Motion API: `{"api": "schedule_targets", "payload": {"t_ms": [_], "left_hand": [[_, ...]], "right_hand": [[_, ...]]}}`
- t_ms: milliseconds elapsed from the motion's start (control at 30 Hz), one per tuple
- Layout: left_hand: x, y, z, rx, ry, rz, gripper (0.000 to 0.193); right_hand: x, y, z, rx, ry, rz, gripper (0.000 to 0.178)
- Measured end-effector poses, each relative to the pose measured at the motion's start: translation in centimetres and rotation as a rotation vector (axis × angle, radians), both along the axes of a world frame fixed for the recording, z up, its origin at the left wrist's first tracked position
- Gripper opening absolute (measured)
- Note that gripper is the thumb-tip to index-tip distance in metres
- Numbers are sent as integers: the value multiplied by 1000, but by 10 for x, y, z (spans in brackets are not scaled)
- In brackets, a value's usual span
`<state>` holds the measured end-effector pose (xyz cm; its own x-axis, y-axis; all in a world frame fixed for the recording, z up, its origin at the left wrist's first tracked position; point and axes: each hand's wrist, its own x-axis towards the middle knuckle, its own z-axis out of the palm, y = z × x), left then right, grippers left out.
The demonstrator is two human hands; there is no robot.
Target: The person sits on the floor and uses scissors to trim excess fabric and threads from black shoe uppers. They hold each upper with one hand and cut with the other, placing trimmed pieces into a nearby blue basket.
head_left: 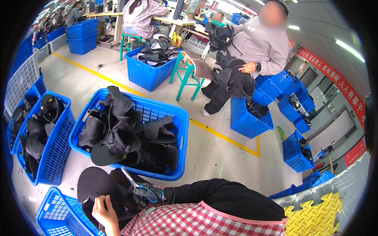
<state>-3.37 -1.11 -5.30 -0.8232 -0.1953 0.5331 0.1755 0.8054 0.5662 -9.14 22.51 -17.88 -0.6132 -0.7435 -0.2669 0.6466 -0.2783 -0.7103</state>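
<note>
In front of my chest is a black shoe upper (93,184) with a broad rounded flap. My bare left hand (105,213) pinches its lower edge, fingers bent against the black material. The gloved right hand (146,192) grips scissors (132,179) with light blue handles, blades pointing up and left beside the upper. Whether that hand also holds part of the upper is hidden. Just beyond my hands stands a large blue basket (182,145) heaped with black shoe uppers (120,137).
Blue baskets with black pieces (59,145) stand at left; another blue basket (49,208) is at lower left. A co-worker (264,43) carries black uppers near a green stool (185,74). Yellow foam matting (315,214) lies at lower right. Yellow lines (220,135) mark the floor.
</note>
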Motion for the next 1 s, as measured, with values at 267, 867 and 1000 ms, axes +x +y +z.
{"api": "schedule_targets", "payload": {"t_ms": [267, 867, 1000], "left_hand": [[2, 6, 2, -23, -14, 85, 21], [40, 12, 18, -59, -252, 253, 27], [45, 15, 15, -5, -256, 238, 26]], "right_hand": [[-1, -1, 3, 152, 115, -16, 33], [18, 0, 18, -76, 65, -89, 25], [19, 0, 18, -33, 71, -89, 32]]}}
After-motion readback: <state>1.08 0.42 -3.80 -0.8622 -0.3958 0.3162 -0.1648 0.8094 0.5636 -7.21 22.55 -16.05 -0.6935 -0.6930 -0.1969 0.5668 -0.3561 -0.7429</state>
